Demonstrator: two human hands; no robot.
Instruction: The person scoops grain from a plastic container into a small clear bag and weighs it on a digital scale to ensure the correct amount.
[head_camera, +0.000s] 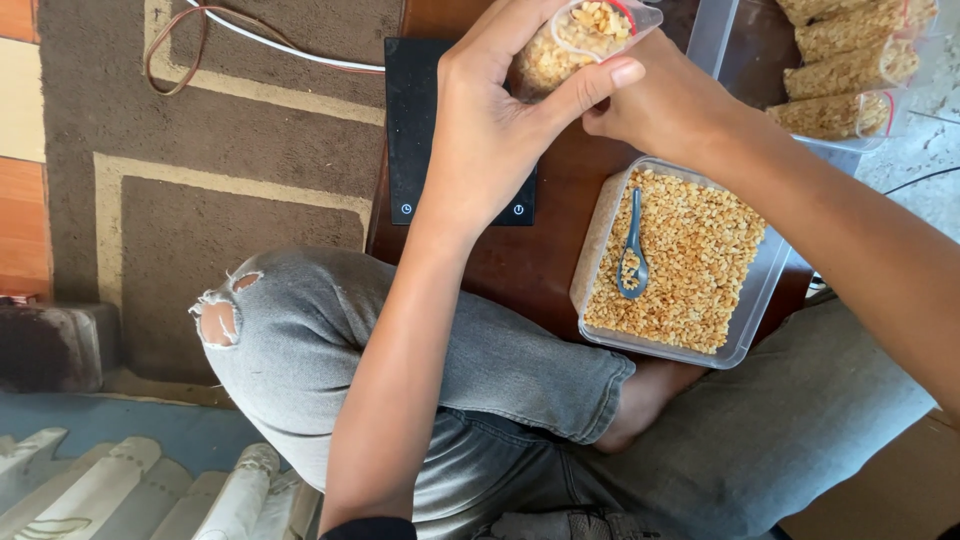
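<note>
Brown patterned carpet (240, 150) underneath, with a dark wooden tabletop (560, 190) over crossed legs in torn grey jeans (330, 340). On tabletop: black scale (415, 110), partly hidden behind left hand. Just right of scale, clear tub (745, 330) of golden crumbs, blue spoon (633, 250) lying in them. Beyond tub, upper right of scale, second clear box (710, 35) with filled bags (850, 70) stacked inside. Above scale, small clear bag (575, 40) of same crumbs, held up off tabletop, mouth open. Left hand (490, 130) wrapped round bag from near side, grip clamped on it, thumb (600, 85) pressed across front. Right hand (665, 100) against bag's far side, fingers tucked behind; cannot tell how that grip stands. Cables (200, 30) looped on carpet, left of scale. White ribbed cushion (130, 490) at lower left.
</note>
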